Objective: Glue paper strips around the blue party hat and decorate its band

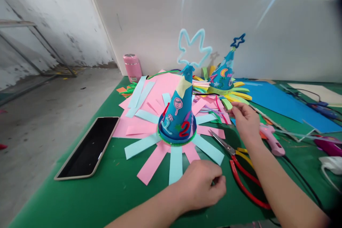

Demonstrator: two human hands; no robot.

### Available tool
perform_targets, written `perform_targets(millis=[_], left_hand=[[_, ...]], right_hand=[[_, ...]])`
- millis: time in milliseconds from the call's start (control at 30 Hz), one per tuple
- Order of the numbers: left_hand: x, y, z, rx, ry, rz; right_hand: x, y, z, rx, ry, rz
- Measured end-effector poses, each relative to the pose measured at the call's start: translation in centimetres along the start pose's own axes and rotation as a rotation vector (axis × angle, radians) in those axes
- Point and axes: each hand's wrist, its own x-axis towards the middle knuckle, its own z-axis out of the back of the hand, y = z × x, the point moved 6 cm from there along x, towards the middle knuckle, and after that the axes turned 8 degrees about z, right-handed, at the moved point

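A blue paper cone hat [173, 114] stands upright, ringed by pink and light-blue paper strips, with a pale-blue fuzzy wire shape [193, 48] on its tip. My left hand [203, 185] rests on the table by the front strips, its fingers curled into a loose fist with nothing visible inside. Farther back, my right hand [245, 119] has thumb and fingers drawn together beside a light-green strip [227, 104] of a second cone hat [223, 73]. What is between those fingertips, if anything, is too small to make out.
Red-handled scissors [236, 156] lie between my arms. To the right are a pink glue gun [272, 139] with its cord and a blue sheet [278, 99]. A phone [89, 148] lies at left; a pink bottle [132, 67] stands behind, near a white panel [160, 17].
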Motion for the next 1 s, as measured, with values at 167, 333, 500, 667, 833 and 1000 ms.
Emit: perform_targets(millis=[167, 333, 500, 667, 833, 1000], left_hand=[[0.1, -0.2, -0.7, 0.156, 0.052, -0.032], [0.4, -0.2, -1.2, 0.269, 0.091, -0.034], [0.7, -0.3, -1.3, 0.328, 0.103, -0.034], [0.6, -0.3, -1.4, 0.365, 0.085, -0.07], [0.5, -0.4, -1.3, 0.359, 0.051, -0.106], [0.1, -0.7, -1.0, 0.322, 0.003, -0.157]], right_hand=[[-0.3, -0.9, 1.5, -0.105, 0.032, -0.021], [0.0, -0.9, 2.0, -0.169, 0.095, -0.01], [0.1, -0.9, 1.9, -0.225, 0.111, 0.02], [0.7, -0.7, 0.1, -0.277, 0.158, 0.061], [2.6, -0.6, -2.3, -0.318, 0.224, 0.116], [5.6, -1.0, -4.6, -0.402, 0.266, 0.185]])
